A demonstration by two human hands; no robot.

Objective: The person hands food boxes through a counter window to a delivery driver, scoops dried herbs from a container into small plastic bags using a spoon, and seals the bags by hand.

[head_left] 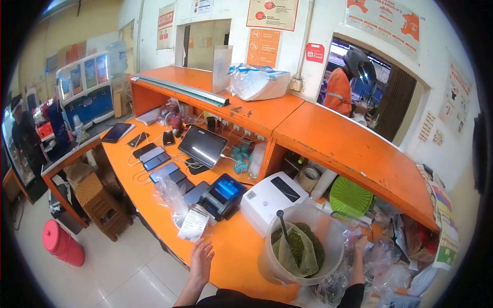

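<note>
My left hand (201,261) is open over the front edge of the orange counter, its fingers apart and nothing in them. Just beyond its fingertips lies a white printed receipt (194,224) by a clear plastic bag (171,196). To the right of a large translucent bucket (267,264), my right hand (360,245) reaches among crumpled clear plastic bags (387,264). Its fingers look drawn together, but what they hold is too unclear to name. Inside the bucket are a green shredded mass (314,241), a pale green liner (303,259) and a dark handle (283,226).
Behind the bucket stand a white printer (272,200), a dark payment terminal (223,195) and a green basket (351,197). Several phones (155,158) and a tablet (203,147) with cables occupy the left. A raised orange shelf (349,154) borders the back. A helmeted person (341,84) is outside the window.
</note>
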